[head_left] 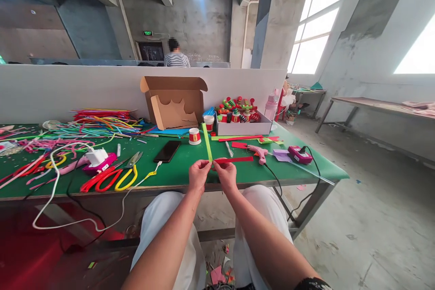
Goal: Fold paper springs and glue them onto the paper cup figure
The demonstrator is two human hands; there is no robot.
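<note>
At the front edge of the green table, my left hand (199,173) and my right hand (225,175) meet at the joined ends of two paper strips. The light green strip (206,142) points away from me, and the red strip (238,160) runs off to the right, so they form a corner. Both hands are closed, fingertips pinching the strips where they cross. Just beyond stands a small red and white paper cup (195,136) with a dark green coil beside it. A black phone (167,151) lies left of the strips, and a pink glue gun (258,153) rests to the right.
Scissors with red and yellow handles (125,174) lie front left, near a white charging cable (56,186). Colourful pipe cleaners (102,122) are heaped behind them. An open cardboard box (176,104) and a white box of red-green paper figures (243,128) stand at the back. A person (176,56) is beyond the partition.
</note>
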